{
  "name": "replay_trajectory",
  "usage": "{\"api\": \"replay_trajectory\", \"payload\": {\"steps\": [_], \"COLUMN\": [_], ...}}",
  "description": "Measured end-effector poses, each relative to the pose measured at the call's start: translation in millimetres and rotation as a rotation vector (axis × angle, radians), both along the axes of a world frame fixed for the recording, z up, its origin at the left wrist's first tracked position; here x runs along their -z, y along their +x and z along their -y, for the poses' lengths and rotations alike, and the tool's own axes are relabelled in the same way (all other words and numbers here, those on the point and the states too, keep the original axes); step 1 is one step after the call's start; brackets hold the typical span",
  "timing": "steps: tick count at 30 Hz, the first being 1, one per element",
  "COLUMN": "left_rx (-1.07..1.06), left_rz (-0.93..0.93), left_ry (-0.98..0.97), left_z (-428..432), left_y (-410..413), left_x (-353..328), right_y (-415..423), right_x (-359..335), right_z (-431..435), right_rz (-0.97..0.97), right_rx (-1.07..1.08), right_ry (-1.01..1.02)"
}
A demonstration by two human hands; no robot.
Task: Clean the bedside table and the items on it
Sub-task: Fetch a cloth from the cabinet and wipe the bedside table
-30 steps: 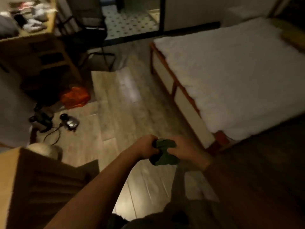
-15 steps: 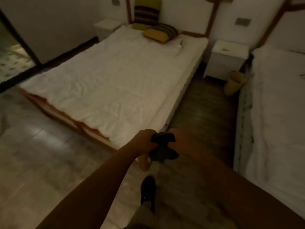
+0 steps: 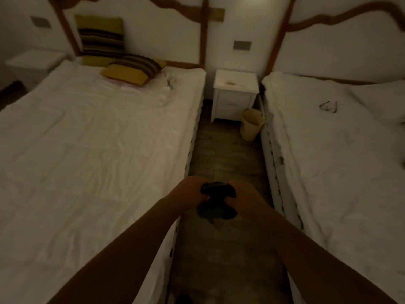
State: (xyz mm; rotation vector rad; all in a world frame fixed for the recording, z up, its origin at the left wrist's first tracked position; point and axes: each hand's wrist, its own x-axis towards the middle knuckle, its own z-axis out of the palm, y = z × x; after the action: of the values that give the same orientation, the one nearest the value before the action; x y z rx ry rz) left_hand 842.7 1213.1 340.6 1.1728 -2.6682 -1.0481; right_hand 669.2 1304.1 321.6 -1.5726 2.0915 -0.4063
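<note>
A dark, crumpled cloth is held between both hands, bunched into a loose wad whose colour cannot be made out in the dim light. The left hand is closed on its left edge and the right hand on its right edge, so that the top of the wad is pinched between the fists and the rest hangs just below them. The cloth is carried low over the wooden floor of the aisle between two beds.

A white-sheeted bed is seen on the left, with a striped yellow pillow lying flat at its head and a second striped cushion propped upright against the headboard. A second white bed is seen on the right, with a small dark object, possibly spectacles, lying on it.

The white bedside table stands well ahead at the far end of the aisle, against the wall. A small brownish mark is visible on its top. A pale waste bin is placed just beside its right front corner.
</note>
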Motion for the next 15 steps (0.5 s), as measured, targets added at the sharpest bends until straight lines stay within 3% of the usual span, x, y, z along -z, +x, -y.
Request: {"api": "replay_trajectory", "payload": {"steps": [7,15], "left_rx": [0.113,0.100], "left_rz": [0.012,0.092], "left_ry": [0.002,-0.002], "left_z": [154.5,327.1], "left_y": [-143.2,-320.2], "left_x": [12.8,-4.0], "right_y": [-126.5,-296.8], "right_x": [15.4,14.1], "right_z": [141.0,325.3], "right_rz": [0.057,0.071], "right_rx": [0.160,0.129], "right_ry": [-0.015,0.060]}}
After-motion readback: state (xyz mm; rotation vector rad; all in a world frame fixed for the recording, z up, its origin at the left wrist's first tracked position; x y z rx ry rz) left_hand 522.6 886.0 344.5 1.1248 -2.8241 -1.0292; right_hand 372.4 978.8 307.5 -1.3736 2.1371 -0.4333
